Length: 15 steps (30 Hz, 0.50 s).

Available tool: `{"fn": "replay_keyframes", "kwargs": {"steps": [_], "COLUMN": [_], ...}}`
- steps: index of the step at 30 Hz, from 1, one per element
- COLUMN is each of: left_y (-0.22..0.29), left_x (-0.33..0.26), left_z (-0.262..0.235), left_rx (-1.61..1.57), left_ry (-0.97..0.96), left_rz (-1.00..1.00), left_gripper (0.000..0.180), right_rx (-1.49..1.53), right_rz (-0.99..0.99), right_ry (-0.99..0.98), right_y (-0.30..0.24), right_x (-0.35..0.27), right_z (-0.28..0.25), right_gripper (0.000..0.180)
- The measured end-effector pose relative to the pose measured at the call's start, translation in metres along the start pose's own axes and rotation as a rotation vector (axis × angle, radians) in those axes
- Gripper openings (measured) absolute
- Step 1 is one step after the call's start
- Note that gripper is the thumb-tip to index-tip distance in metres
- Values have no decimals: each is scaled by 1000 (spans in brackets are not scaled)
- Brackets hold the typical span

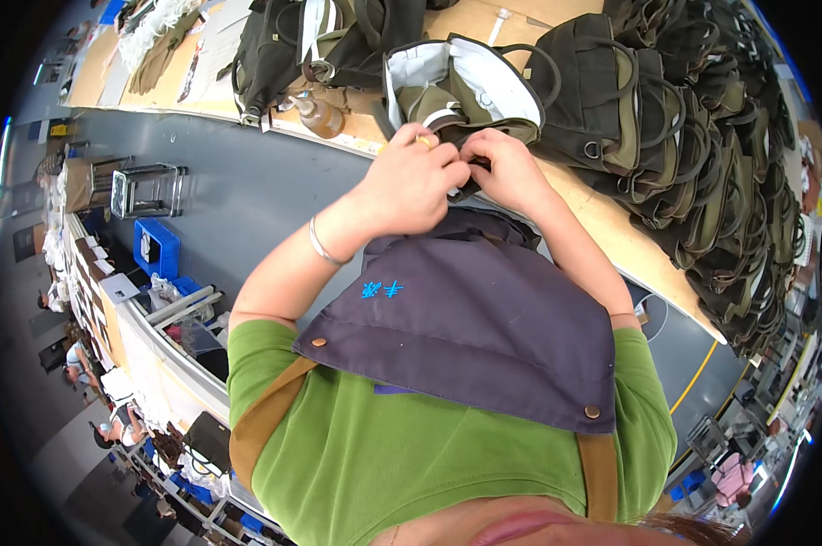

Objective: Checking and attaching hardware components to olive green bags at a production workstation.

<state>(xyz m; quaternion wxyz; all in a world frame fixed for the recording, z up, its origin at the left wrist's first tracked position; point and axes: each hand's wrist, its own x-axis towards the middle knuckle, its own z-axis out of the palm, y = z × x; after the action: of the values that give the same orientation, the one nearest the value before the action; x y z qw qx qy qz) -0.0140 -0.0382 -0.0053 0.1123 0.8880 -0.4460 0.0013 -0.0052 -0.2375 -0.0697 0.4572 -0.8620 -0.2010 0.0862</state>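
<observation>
Two hands (461, 173) at tan worktable (602, 218), olive bags (702, 136) stacked, grey floor (238, 191)

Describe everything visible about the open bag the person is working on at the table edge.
The open bag is dark olive fabric, seemingly canvas, with a pale grey-white lining showing inside its wide mouth. It lies on the wooden table, mouth tilted toward the person, thin dark handle loops arching over it. The left hand and right hand pinch its near edge together. A stack of similar bags sits to its right; a small brown bottle to its left.
</observation>
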Motion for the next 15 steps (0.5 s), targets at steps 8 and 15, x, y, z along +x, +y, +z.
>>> {"fn": "replay_keyframes", "kwargs": {"steps": [8, 15], "left_y": [-3, -24], "left_x": [-2, 23], "left_z": [25, -78], "left_rx": [207, -33], "left_ry": [177, 137], "left_rz": [-210, -88], "left_gripper": [6, 13], "right_rx": [-166, 18], "right_rz": [62, -32], "right_ry": [-105, -258], "right_y": [-10, -76], "right_x": [12, 37], "right_z": [-15, -88], "right_gripper": [10, 12]}}
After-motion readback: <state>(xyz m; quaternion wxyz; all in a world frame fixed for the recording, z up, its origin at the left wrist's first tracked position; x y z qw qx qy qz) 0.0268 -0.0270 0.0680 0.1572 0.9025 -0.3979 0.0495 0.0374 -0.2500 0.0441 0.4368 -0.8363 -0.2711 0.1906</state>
